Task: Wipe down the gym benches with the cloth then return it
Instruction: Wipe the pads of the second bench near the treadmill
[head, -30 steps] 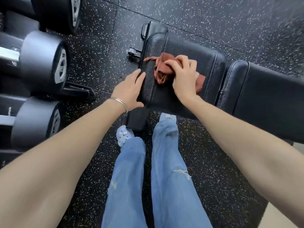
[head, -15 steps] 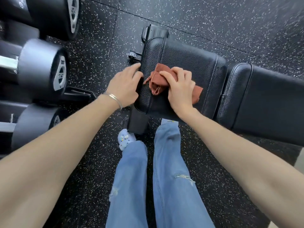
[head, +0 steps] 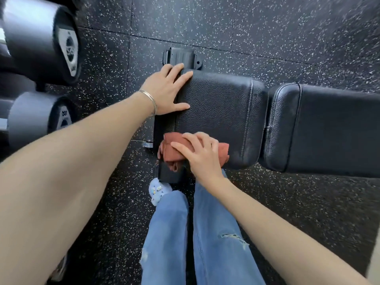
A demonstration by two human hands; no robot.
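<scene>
A black padded gym bench lies across the view, with its seat pad (head: 218,108) in the middle and the longer back pad (head: 329,130) to the right. A crumpled rust-red cloth (head: 172,151) sits at the seat pad's near left corner, partly hanging over the edge. My right hand (head: 202,156) presses down on the cloth, fingers curled over it. My left hand (head: 166,91) rests flat with fingers spread on the seat pad's far left end. It holds nothing.
Large black dumbbells (head: 47,42) sit on a rack at the left, close to my left arm. The bench's black foot brackets (head: 183,57) stick out at its left end. My jeans legs and a light blue shoe (head: 159,191) stand against the bench on speckled rubber floor (head: 287,27).
My right hand has dragged the cloth from the middle of the seat pad to its near edge. My left hand has slid to the pad's far left corner. The view tilted further down.
</scene>
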